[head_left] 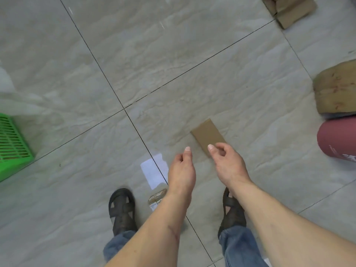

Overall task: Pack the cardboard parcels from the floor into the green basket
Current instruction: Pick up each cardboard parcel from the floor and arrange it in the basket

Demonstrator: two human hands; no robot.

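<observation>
Grey tiled floor (173, 54), flat cardboard parcel (209, 136), green basket (13, 147) far left, both hands' fingers loosely curled, empty

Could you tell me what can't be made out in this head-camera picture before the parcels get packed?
- Green basket: cut off by the left edge; its contents are out of view.
- Flat parcel: near end hidden behind the right hand.
- Small parcel between the feet: partly behind the left forearm; label too small to read.
- Boxes at the top right: cut off by the top edge.
- Large parcel: cut off by the right edge.
</observation>
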